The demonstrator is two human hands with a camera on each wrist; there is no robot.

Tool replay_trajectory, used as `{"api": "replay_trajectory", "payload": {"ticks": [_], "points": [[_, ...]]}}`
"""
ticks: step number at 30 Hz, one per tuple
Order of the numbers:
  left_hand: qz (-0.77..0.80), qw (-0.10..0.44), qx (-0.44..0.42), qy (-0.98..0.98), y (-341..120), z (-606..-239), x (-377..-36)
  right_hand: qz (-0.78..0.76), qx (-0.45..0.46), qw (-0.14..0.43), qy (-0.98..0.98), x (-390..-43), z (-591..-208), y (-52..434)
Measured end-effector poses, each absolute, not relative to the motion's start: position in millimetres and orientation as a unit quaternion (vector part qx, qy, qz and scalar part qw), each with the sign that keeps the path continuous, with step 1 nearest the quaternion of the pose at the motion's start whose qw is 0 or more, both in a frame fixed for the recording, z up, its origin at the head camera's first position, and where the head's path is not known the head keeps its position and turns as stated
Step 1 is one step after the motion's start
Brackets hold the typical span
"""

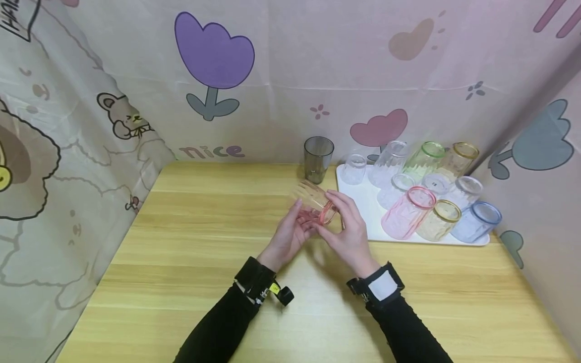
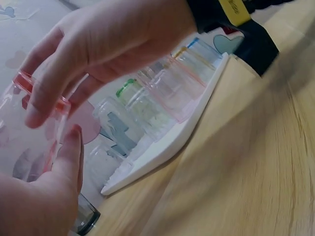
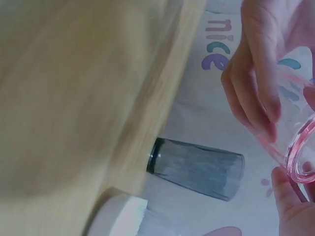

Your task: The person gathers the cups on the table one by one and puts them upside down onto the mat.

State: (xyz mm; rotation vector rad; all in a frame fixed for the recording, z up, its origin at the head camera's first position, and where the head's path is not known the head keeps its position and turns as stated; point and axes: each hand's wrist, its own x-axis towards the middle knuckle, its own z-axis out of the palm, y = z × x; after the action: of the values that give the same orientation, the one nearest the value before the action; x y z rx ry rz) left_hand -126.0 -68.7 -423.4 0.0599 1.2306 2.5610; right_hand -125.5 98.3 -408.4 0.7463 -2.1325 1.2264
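Note:
A clear pink drinking glass [image 1: 310,197] is held tilted in the air above the table, with its thick pink-red end [image 3: 295,155] toward my right hand. My left hand [image 1: 288,236] holds the glass by its side, fingers curled along the wall. With fingers and thumb, my right hand [image 1: 350,233] grips the thick end. Just behind the held glass, a dark grey glass [image 1: 318,159] stands upright on the table; it also shows in the right wrist view. Part of the pink glass is hidden by the fingers.
To the right lies a white tray [image 1: 369,222] crowded with several glasses: a pink one [image 1: 406,214], a blue one [image 1: 476,222], a green one [image 1: 424,159], yellow-rimmed and clear ones. A printed curtain [image 1: 281,65] hangs behind the wooden table [image 1: 181,252].

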Motion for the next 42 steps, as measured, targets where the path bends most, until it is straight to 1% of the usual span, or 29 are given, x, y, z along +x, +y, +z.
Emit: {"api": "replay_trajectory", "payload": {"ticks": [6, 10, 12, 14, 19, 23, 27, 31, 33, 42], "points": [[0.880, 0.148, 0.065, 0.447, -66, -426, -128, 0.488, 0.247, 0.283, -0.788, -129, -396, 107], [0.833, 0.114, 0.061, 0.537, -60, -430, -129, 0.469, 0.231, 0.300, -0.798, -134, -383, 117], [0.787, 0.095, 0.066, 0.606, -56, -431, -129, 0.454, 0.223, 0.309, -0.805, -139, -377, 122], [0.719, 0.071, 0.092, 0.685, -53, -431, -130, 0.440, 0.212, 0.315, -0.814, -144, -368, 127], [0.513, 0.031, 0.212, 0.831, -44, -429, -131, 0.392, 0.185, 0.313, -0.845, -160, -349, 140], [0.339, 0.004, 0.302, 0.891, -34, -424, -134, 0.349, 0.163, 0.278, -0.880, -171, -338, 149], [0.239, -0.004, 0.347, 0.907, -20, -422, -137, 0.323, 0.129, 0.215, -0.912, -180, -332, 153], [0.181, 0.002, 0.365, 0.913, -8, -425, -141, 0.307, 0.093, 0.153, -0.935, -190, -331, 155], [0.162, -0.002, 0.372, 0.914, -3, -428, -142, 0.297, 0.080, 0.133, -0.942, -196, -334, 156], [0.099, -0.046, 0.375, 0.921, 11, -426, -146, 0.268, 0.050, 0.092, -0.958, -212, -348, 157]]}}
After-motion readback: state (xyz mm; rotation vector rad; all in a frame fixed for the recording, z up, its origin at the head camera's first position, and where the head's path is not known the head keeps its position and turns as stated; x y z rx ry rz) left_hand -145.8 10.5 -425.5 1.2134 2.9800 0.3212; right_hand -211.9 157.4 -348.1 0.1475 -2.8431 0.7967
